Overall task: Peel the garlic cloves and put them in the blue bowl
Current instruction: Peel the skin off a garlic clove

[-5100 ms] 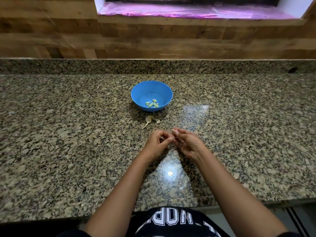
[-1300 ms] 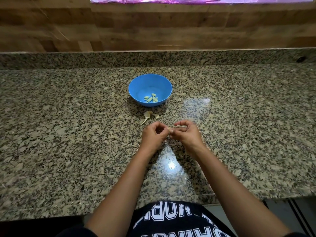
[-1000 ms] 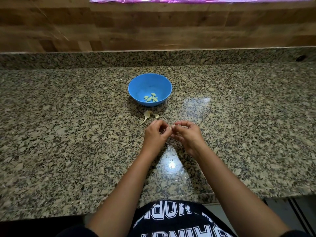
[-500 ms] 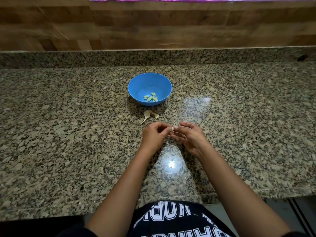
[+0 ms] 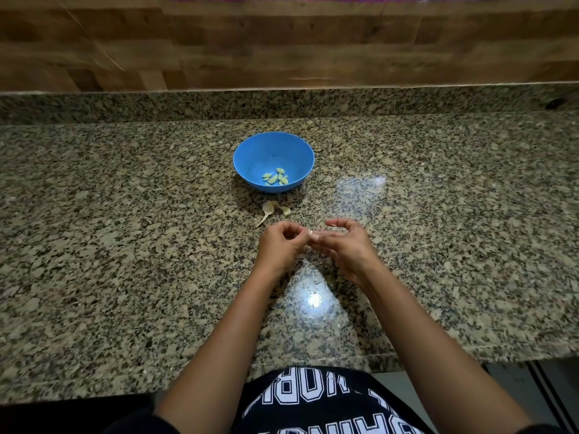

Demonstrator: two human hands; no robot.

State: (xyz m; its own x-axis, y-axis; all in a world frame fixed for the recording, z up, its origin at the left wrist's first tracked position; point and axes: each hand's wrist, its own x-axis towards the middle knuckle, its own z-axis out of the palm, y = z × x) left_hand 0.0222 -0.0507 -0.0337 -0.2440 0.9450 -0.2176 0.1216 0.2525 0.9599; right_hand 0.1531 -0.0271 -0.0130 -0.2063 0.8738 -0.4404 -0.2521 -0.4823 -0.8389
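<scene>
We look down on a speckled granite worktop [image 5: 125, 245] with both forearms reaching in from its front edge. The left hand [image 5: 280, 245] and the right hand [image 5: 347, 249] meet over the middle of the worktop, fingertips together. Between them shows a small pale garlic clove [image 5: 310, 232]. The left hand has its fingers curled in tight and pinches the clove at its tips. The right hand is looser, with its thumb arched above its outstretched fingers; the fingertips touch the clove, but we cannot tell whether they grip it. Beyond the hands, toward the back edge and about midway along it, stands the blue bowl [image 5: 263, 151], upright, with a few peeled cloves [image 5: 275, 178] lying in its bottom. On the worktop between the bowl and the hands, just beside the bowl, lie some dry garlic skins [image 5: 271, 209]. Behind the back edge rises a wooden wall [image 5: 282, 42]. A dark printed shirt [image 5: 313, 399] shows below the front edge.
</scene>
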